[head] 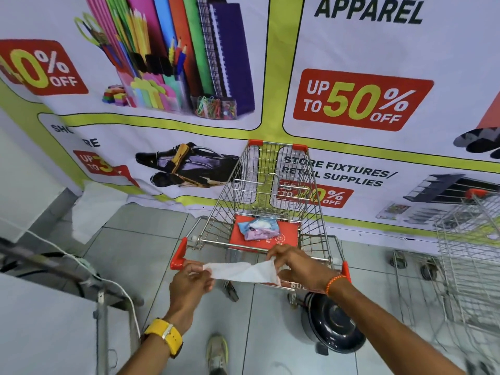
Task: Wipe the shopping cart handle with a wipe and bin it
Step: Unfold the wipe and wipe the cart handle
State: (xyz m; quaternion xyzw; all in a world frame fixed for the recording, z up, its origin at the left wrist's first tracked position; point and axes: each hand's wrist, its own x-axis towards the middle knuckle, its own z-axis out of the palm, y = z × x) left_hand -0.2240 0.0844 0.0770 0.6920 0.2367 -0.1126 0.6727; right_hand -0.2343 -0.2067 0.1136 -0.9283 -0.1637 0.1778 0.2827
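Evidently the wipe (243,272) is being spread out just above the cart handle (297,285), low in the frame's centre: the left hand (189,284) pinches one end, the right hand (297,266) grips the other. It would go best to fold it flat, wrap it over the bar and drag from one red end cap (178,257) to the other. A wipes packet (258,228) lies on the cart's red seat flap. Grey floor tiles (151,255) lie below, a sale banner (362,100) fills the wall, and a dark round bin (331,323) sits at lower right.
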